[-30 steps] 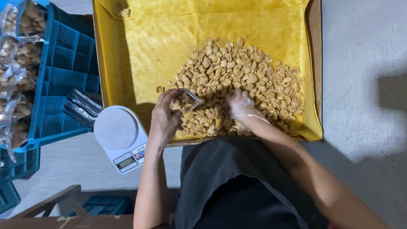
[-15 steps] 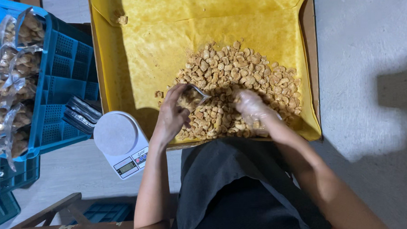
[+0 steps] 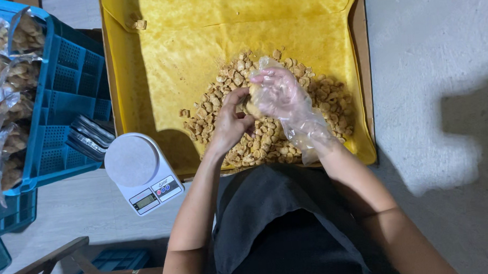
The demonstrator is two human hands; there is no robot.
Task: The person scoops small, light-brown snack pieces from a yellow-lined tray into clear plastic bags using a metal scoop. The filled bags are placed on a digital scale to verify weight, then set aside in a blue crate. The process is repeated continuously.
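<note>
Both hands have lifted off the heap and drawn together since half a second ago, when the gloved hand was pressed down among the pieces and the bare one held a small clear bag at the pile's near edge. Now the left hand (image 3: pixel 229 121), bare, and the right hand (image 3: pixel 278 94), in a loose clear plastic glove, meet above the pile of tan snack pieces (image 3: pixel 314 104) that lies on the yellow cloth (image 3: pixel 196 51) lining a shallow tray (image 3: pixel 366 66). Between them sits a small clear bag (image 3: pixel 251 105), mostly hidden, which appears already to hold some pieces. Filling the bag by hand looks to be the step under way: the left fingers are curled shut around the bag's side and mouth, while the right hand is cupped, half closed, over its top, seemingly tipping a handful in; how much it still carries cannot be told through the crumpled glove. The next move, by this reading, calls for keeping the bag's mouth open and upright so nothing spills back onto the cloth. Just left of the tray a white kitchen scale (image 3: pixel 133 164) stands bare, and beyond it a blue plastic crate (image 3: pixel 61 90) holds filled bags (image 3: pixel 10 70).
</note>
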